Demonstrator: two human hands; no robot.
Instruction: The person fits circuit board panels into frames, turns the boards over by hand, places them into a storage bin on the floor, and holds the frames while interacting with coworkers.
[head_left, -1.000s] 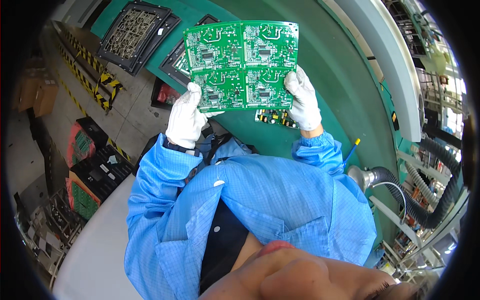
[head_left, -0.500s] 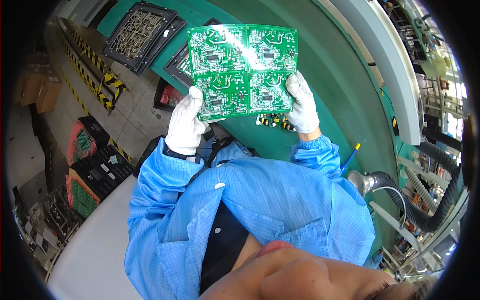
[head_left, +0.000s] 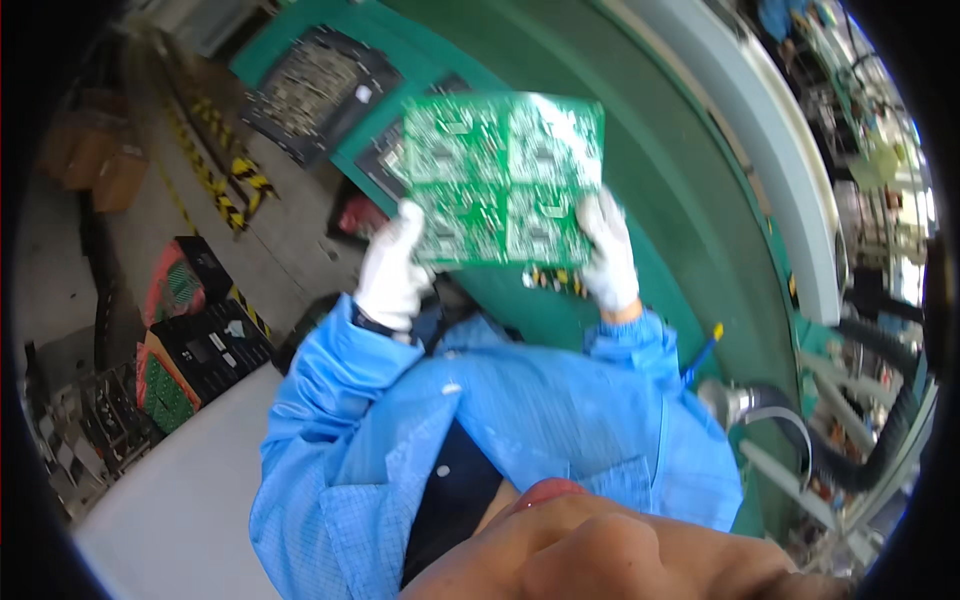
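Note:
A green printed circuit board panel (head_left: pixel 505 182), divided into several like sections, is held up in front of me, above the green bench. My left hand (head_left: pixel 392 268), in a white glove, grips its lower left corner with the thumb on the near face. On the lower right edge, my right hand (head_left: pixel 609 250), gloved too, closes the same way. The fingers behind the panel are mostly hidden. Glare lies across the panel's upper right, and motion blurs its small parts. Just below it, a small board with yellow and black components (head_left: pixel 556 281) partly shows on the bench.
Black frame trays (head_left: pixel 315 92) lie on the green bench (head_left: pixel 690 250) at the far left. A blue pen-like tool with a yellow tip (head_left: pixel 704 352) and a metal-ended hose (head_left: pixel 728 403) are at right. Black bins (head_left: pixel 215 345) with boards in pink wrap stand at left.
Both hands still hold the panel. It sits lower and slightly to the right in the picture, and the glare has shifted to its upper right. The whole view has moved too.

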